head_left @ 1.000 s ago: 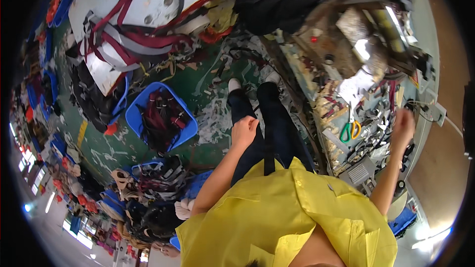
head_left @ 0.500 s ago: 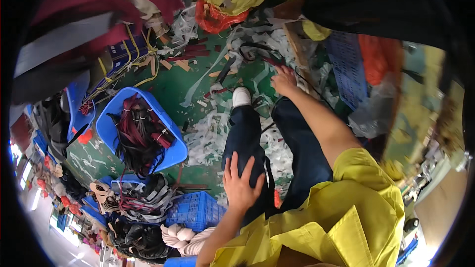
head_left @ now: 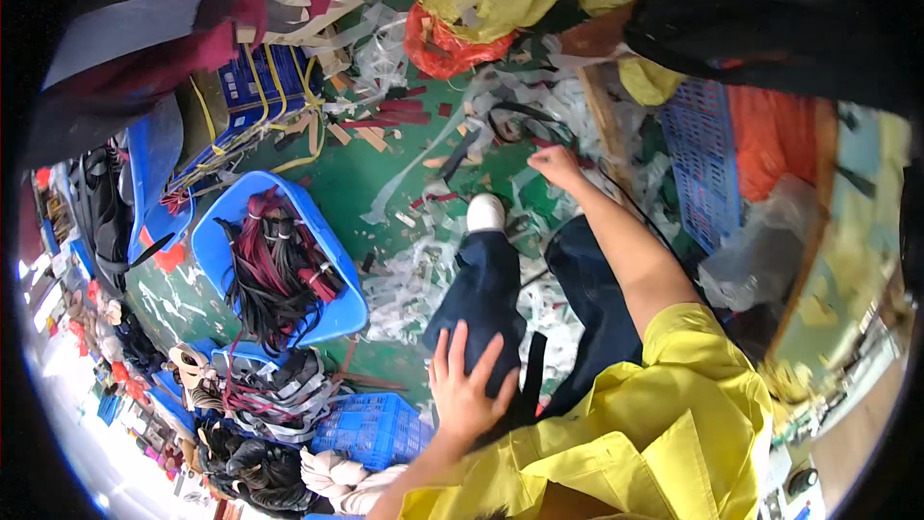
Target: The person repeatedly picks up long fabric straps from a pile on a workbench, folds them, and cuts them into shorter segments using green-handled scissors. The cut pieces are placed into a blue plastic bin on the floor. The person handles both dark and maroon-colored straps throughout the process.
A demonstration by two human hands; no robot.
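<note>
My left hand (head_left: 469,387) lies with spread fingers on the left leg of my dark blue trousers (head_left: 481,279), holding nothing. My right arm reaches down past the right knee. At its end my right hand (head_left: 558,167) is closed, low over the littered floor, with the fingertips drawn together. A small dark red scrap shows right by the fingertips; whether they grip it or something else is too small to tell. Around that hand lie tangled white strips (head_left: 510,101) and a dark curled strip (head_left: 507,123). A white shoe (head_left: 485,213) is on my left foot.
A blue tub (head_left: 214,246) of dark red and black strip bundles stands left, with a blue crate (head_left: 371,431) below it. On the right are an upright blue crate (head_left: 701,169), a red bag (head_left: 770,140) and a clear bag (head_left: 760,246). Another red bag (head_left: 452,43) sits ahead.
My right hand has gone from spread fingers to closed, at nearly the same place by the floor strips. My left hand stays on the leg. The whole view has shifted slightly.
</note>
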